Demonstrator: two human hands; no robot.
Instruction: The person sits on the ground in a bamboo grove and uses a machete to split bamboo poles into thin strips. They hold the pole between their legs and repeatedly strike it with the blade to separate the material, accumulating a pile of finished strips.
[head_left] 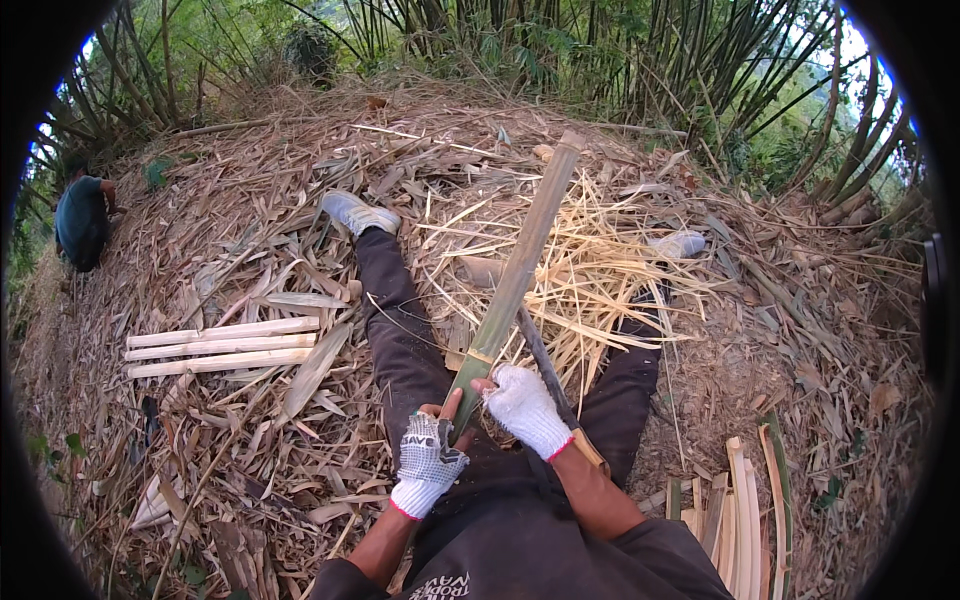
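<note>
I sit on the ground with both legs stretched out in dark trousers. A long green bamboo strip runs from my lap up and away between my legs. My left hand, in a white knitted glove, grips the strip's near end. My right hand, also gloved, holds a long dark blade with a wooden handle against the strip, just right of it. Pale bamboo shavings lie heaped under the strip's far half.
Cut pale bamboo slats lie side by side on the left, and more split strips stand at lower right. Dry bamboo leaves cover the ground. Another person in a dark shirt crouches at far left. Bamboo stems rise behind.
</note>
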